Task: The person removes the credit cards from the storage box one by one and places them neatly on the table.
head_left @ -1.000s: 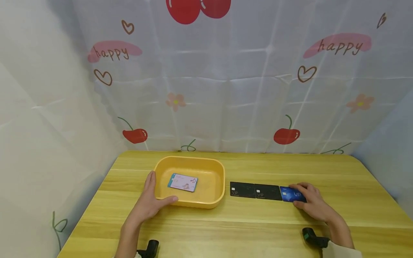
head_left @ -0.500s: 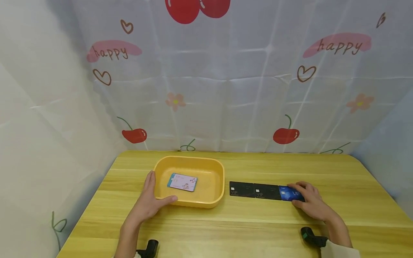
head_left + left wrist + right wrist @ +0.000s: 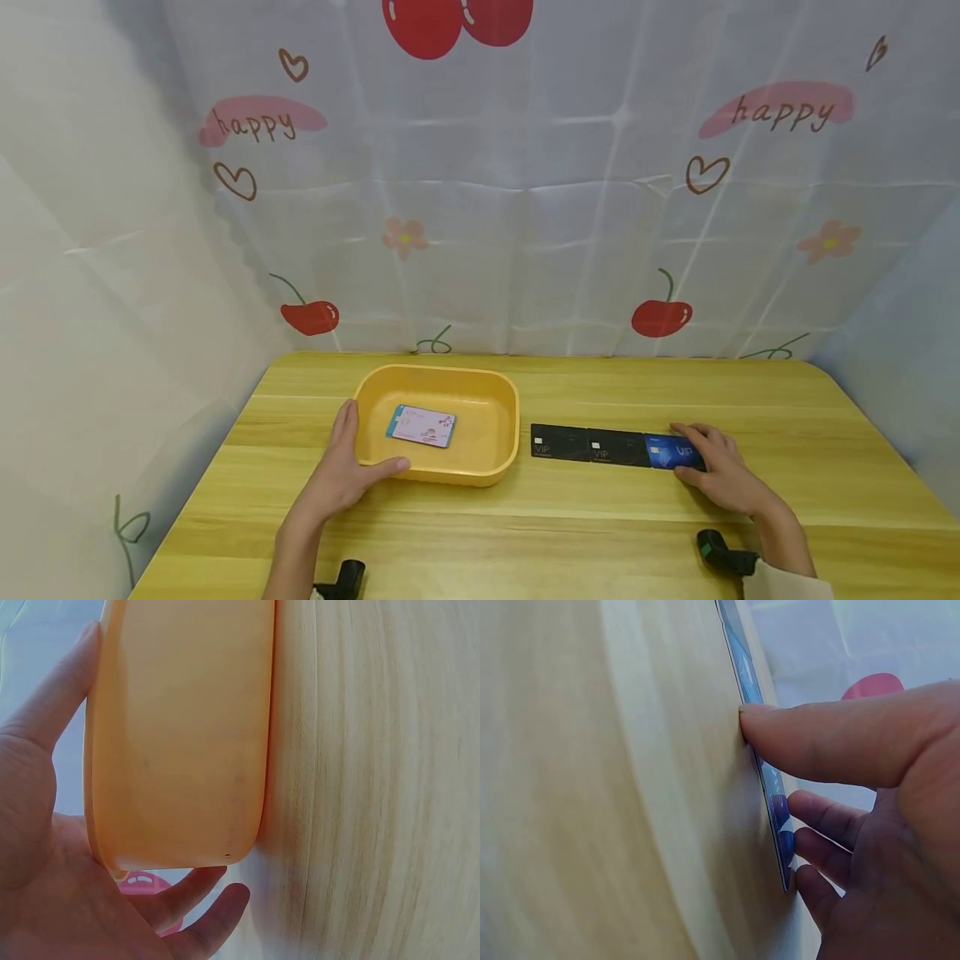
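Observation:
My left hand rests around the near left corner of a yellow plastic basin. Its thumb lies along the front rim, and the other fingers stretch along the left side. Inside the basin are stacked cards, a pink-and-white VIP card on top of a teal-edged one. To the right, my right hand holds a blue VIP card flat on the table, thumb at the near edge and fingers over the right and far parts. Left of it, in one row, lie a middle black VIP card and a leftmost black VIP card.
The wooden table ends at a white curtain with cherry and heart prints behind it. Black wrist-worn devices sit at both forearms, the left device and the right device, close over the table's near part.
My right index fingertip has lifted a little at the blue card's far edge. The head view has shifted slightly; the left hand, basin and cards stay in place.

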A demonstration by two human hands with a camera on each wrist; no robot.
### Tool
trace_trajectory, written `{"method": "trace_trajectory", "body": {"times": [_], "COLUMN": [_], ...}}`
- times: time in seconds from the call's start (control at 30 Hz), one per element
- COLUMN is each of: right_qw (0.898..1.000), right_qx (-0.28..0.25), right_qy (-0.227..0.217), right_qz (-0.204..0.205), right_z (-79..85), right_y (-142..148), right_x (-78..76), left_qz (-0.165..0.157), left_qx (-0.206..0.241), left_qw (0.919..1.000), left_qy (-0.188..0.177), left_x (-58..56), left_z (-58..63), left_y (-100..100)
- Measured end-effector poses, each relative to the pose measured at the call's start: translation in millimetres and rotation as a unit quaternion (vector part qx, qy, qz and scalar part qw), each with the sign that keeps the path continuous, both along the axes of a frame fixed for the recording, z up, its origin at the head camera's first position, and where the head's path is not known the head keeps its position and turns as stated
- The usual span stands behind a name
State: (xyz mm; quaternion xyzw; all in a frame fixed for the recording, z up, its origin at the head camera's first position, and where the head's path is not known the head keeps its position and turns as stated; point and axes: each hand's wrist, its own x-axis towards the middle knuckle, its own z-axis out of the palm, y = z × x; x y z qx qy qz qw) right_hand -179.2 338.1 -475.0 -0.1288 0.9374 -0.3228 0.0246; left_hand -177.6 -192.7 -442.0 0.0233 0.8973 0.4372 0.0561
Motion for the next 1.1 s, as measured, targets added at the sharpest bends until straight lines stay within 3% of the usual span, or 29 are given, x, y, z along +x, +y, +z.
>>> {"method": "trace_trajectory", "body": {"times": [0.27, 0.5, 0.83, 1.0, 1.1], "right_qw": [0.999, 0.996, 0.982, 0.974, 0.974], "right_qx": [-0.015, -0.059, -0.162, -0.216, -0.219], "right_qy": [-0.027, 0.003, 0.076, 0.066, 0.06], "right_qz": [-0.021, -0.062, -0.055, -0.027, -0.016], "right_z": [0.7, 7.1, 37.9, 59.8, 67.9], "right_y": [-1, -11, -55, -85, -100], "right_x": [1.2, 1.0, 5.0, 7.0, 7.3], "left_qz": [-0.001, -0.004, -0.008, -0.008, -0.007], "left_qx": [0.001, 0.0, 0.002, 0.003, 0.003], "left_qw": [1.0, 1.0, 0.9999, 0.9999, 0.9999], "left_qy": [-0.004, -0.001, 0.009, 0.012, 0.009], "left_x": [0.7, 0.7, -0.6, -1.6, -0.6], "left_z": [0.5, 0.5, -0.3, 1.0, 1.1], "left_y": [0, -1, -1, -2, -1]}}
